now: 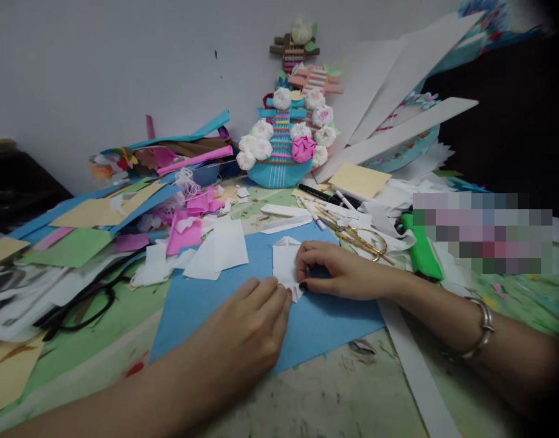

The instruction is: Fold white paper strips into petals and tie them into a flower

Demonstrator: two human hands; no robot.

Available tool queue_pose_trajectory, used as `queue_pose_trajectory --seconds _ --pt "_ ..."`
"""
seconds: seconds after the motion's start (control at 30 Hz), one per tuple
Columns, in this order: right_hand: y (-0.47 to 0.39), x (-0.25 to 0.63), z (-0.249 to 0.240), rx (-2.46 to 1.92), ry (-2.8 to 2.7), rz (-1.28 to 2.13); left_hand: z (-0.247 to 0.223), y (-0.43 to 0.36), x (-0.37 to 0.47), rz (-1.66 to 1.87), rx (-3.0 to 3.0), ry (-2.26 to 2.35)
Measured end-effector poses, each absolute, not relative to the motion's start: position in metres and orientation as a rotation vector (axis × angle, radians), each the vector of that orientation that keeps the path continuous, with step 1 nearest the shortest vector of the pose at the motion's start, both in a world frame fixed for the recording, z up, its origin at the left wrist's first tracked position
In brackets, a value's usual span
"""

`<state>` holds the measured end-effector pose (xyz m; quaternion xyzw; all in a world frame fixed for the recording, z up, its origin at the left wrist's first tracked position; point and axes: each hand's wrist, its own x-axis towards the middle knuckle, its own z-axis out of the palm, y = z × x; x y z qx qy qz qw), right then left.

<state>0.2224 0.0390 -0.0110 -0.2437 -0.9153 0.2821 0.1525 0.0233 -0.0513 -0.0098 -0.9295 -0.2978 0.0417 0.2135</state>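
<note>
A small folded piece of white paper point(285, 263) lies on a blue paper sheet point(206, 304) on the table. My left hand point(247, 331) rests on the blue sheet, its fingertips pressing the near edge of the white paper. My right hand point(338, 271) comes in from the right and pinches the paper's right side with thumb and fingers. A metal bracelet point(482, 328) circles my right wrist.
Gold scissors point(359, 237) and marker pens point(322, 196) lie behind my right hand, with a green object point(423, 249) beside them. A paper flower basket craft point(286, 146) leans on the wall. Coloured paper scraps point(137, 207) pile at left; black scissors point(85, 301) lie there. A white strip point(416, 371) runs at right.
</note>
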Motion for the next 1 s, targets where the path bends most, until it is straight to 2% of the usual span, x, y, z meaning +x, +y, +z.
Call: queue_pose_trajectory --seconds 0.5,1.0 --pt "0.0385 0.2206 -0.0149 -0.775 -2.575 0.793 -0.0057 -0.0564 0.0271 0.235 -2.626 -0.86" --pt "0.0384 0.2194 -0.0143 -0.788 -2.561 0.814 -0.0082 -0.0517 0.0249 0.09 -2.753 -0.898"
